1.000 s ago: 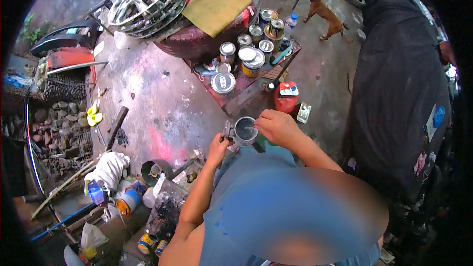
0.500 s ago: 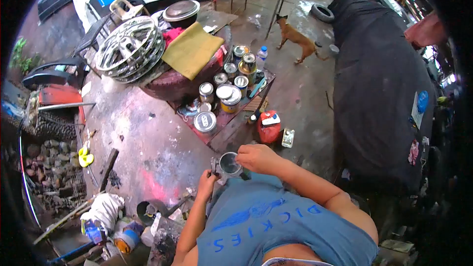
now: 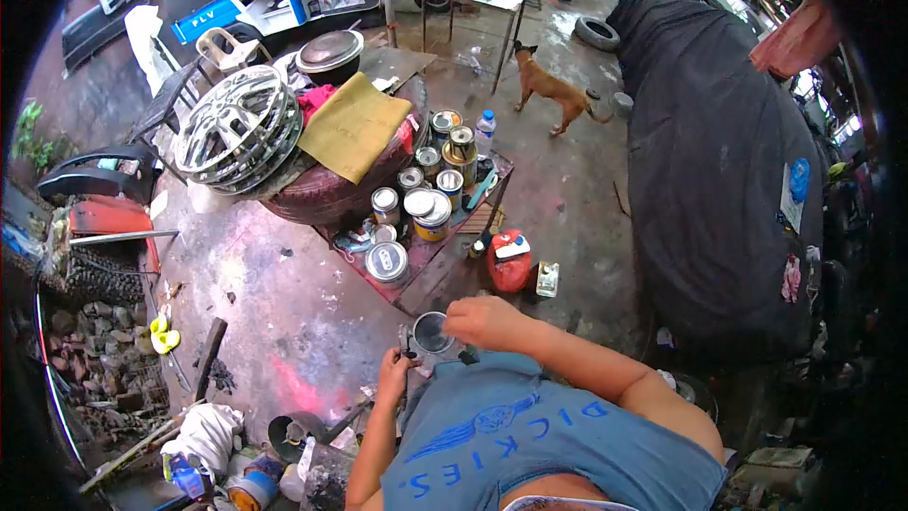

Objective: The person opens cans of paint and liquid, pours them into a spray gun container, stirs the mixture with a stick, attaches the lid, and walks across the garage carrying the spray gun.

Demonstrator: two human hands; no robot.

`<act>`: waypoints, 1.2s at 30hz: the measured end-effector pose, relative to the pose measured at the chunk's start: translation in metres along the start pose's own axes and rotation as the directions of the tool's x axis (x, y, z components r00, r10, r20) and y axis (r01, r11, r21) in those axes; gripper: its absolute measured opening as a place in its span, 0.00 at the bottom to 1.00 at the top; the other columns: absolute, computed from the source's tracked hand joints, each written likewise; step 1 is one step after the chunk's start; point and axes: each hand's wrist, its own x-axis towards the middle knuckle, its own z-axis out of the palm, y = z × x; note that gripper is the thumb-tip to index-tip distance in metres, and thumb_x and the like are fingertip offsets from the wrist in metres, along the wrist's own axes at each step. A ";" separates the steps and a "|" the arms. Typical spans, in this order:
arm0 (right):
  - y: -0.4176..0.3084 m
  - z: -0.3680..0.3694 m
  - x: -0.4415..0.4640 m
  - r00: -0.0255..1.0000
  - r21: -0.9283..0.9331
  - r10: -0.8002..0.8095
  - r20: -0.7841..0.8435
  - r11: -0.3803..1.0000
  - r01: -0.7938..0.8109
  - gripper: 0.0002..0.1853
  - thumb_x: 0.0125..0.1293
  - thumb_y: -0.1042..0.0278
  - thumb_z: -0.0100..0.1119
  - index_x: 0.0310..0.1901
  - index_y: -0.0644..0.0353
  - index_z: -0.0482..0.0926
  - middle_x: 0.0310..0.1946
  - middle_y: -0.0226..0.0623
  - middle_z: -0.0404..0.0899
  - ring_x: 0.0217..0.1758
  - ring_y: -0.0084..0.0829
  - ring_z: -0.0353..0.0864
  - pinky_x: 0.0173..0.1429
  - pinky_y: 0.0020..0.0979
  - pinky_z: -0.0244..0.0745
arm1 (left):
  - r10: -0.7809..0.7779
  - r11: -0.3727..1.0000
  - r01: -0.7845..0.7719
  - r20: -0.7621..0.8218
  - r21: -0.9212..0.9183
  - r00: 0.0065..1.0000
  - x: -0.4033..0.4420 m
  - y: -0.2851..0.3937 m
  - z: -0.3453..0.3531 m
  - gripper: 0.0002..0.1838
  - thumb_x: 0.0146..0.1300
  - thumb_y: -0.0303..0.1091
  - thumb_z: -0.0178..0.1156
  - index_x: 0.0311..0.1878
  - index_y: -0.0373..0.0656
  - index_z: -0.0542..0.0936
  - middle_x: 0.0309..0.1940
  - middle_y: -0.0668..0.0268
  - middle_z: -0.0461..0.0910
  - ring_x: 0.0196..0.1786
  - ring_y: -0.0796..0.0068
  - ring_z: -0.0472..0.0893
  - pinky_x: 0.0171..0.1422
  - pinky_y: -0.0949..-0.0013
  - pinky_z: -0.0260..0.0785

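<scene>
Close to my body, a round open cup (image 3: 431, 333) with a grey inside faces up at me. It is joined to a small metal tool that looks like a spray gun (image 3: 408, 344), though its shape is partly hidden. My left hand (image 3: 392, 375) is closed around the tool's handle, on the cup's left. Fingers bent together, my right hand (image 3: 487, 323) is at the cup's right rim; whatever the fingertips pinch is hidden. A dark piece (image 3: 467, 357) sticks out just below the cup, against my blue shirt.
Ahead stand several paint cans (image 3: 430, 213) on a low board, with a red container (image 3: 511, 262) beside them. Stacked wheel rims (image 3: 236, 123) and a yellow cloth (image 3: 356, 128) lie behind. A dog (image 3: 551, 92) stands further off. A black cover (image 3: 719, 170) drapes a large shape at right.
The view has shifted, so the cans and dog sit a little further left. Both hands and the cup appear slightly lower. My hold on the tool looks the same.
</scene>
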 end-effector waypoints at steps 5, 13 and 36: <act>-0.008 -0.001 0.003 0.999 0.043 0.037 0.020 0.998 -0.038 0.05 0.62 0.67 0.62 0.37 0.55 0.78 0.36 0.36 0.77 0.40 0.41 0.84 0.41 0.41 0.81 | 0.011 1.000 -0.011 0.007 0.018 1.000 -0.001 0.002 -0.002 0.17 0.60 0.31 0.55 0.49 0.31 0.77 0.43 0.58 0.81 0.47 0.67 0.83 0.58 0.66 0.74; 0.001 0.002 0.006 1.000 -0.050 -0.014 0.024 0.999 0.015 0.08 0.60 0.66 0.65 0.41 0.52 0.83 0.40 0.32 0.80 0.43 0.37 0.84 0.41 0.38 0.81 | -0.010 1.000 0.011 -0.026 0.013 1.000 0.000 -0.004 -0.005 0.18 0.63 0.34 0.54 0.52 0.32 0.77 0.45 0.57 0.81 0.49 0.66 0.82 0.58 0.64 0.73; -0.005 0.004 0.017 0.999 0.050 0.024 -0.049 0.999 -0.021 0.05 0.61 0.70 0.65 0.38 0.54 0.82 0.36 0.33 0.79 0.42 0.39 0.83 0.42 0.40 0.80 | 0.010 0.989 -0.005 -0.037 0.146 0.999 -0.001 0.002 -0.008 0.20 0.62 0.35 0.56 0.55 0.34 0.76 0.45 0.58 0.82 0.47 0.69 0.84 0.58 0.67 0.71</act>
